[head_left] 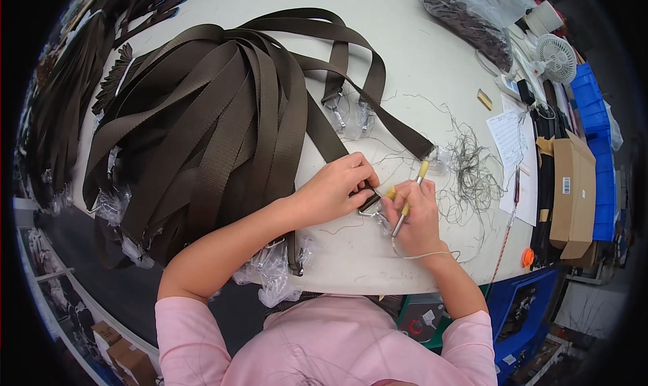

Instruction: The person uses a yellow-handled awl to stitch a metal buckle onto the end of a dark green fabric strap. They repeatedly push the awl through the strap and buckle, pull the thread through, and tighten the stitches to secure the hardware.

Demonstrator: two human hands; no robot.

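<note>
My left hand (pixel 337 187) pinches the end of a dark brown webbing strap (pixel 329 139) close to the table's front edge. A metal buckle (pixel 368 202) shows at that end, with clear plastic wrap beside it. Just to the right, my right hand (pixel 417 217) grips a slim pen-like tool (pixel 422 170), silver with a yellow end, held upright and tilted. Yellow covering shows at its fingertips, close to the strap end. The tool's working tip is too small to make out. A thin pale cord loops by my right wrist.
A big heap of brown webbing straps (pixel 223 129) with plastic-wrapped metal fittings covers the left of the white table (pixel 398 21). Loose dark threads (pixel 469 173) lie in a tangle to the right. Papers (pixel 506 139), a white fan (pixel 555 57), a cardboard box (pixel 572 193) and blue bins (pixel 594 109) line the right edge.
</note>
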